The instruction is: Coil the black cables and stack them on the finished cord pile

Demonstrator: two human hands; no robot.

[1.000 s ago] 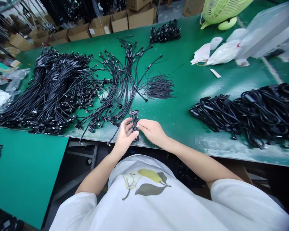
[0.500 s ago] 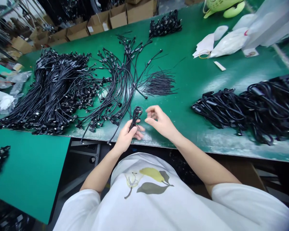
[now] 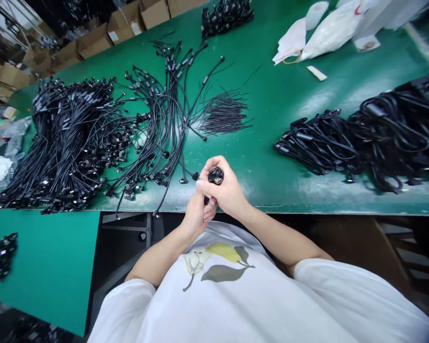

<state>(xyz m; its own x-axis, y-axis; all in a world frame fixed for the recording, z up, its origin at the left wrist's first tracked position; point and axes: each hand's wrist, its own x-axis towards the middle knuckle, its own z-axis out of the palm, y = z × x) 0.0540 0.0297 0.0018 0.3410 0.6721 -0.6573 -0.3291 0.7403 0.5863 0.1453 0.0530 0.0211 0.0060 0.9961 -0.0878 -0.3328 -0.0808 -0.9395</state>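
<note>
A coiled black cable [image 3: 215, 176] is between my two hands, just over the front edge of the table. My right hand [image 3: 227, 188] wraps around its upper part, with the loop end showing above the fingers. Below it, my left hand [image 3: 197, 209] is closed around the lower part of the same bundle. The hands touch, and most of the cable is hidden by the fingers. Just beyond them lie a loose spread of black cables [image 3: 171, 114] and a pile of short black ties [image 3: 225, 113].
A thick heap of uncoiled black cables [image 3: 75, 124] covers the left of the green table [image 3: 260, 157]. Coiled cables [image 3: 364, 138] are piled at the right. At the back are another black bundle [image 3: 227, 18] and a white plastic bag [image 3: 331, 31]. Cardboard boxes [image 3: 125, 21] line the far edge.
My right hand was apart from the bundle and has moved in to close around it. The coil has turned in my hands, its end now facing up. The view has shifted a little.
</note>
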